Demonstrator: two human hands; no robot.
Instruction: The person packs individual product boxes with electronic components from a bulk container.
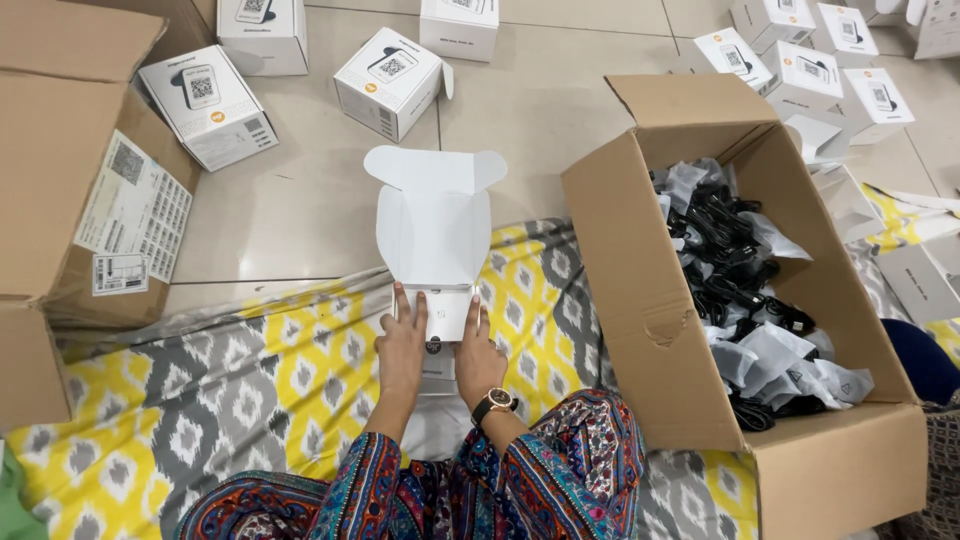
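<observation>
Carton of bagged black cables (745,290)

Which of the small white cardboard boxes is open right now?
The small white cardboard box under both hands, on the patterned cloth: its lid flap stands up and open. The other white boxes on the tiled floor are shut.

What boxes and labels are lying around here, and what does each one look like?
Open white carton: centre, lid up, both hands on its front edge.
Left hand, right hand: flat on the carton.
Small white boxes: on the tiled floor behind, each with a printed device picture.
Big brown box: right, open, filled with black cables in clear bags.
Brown carton: left, with white paper labels.
</observation>
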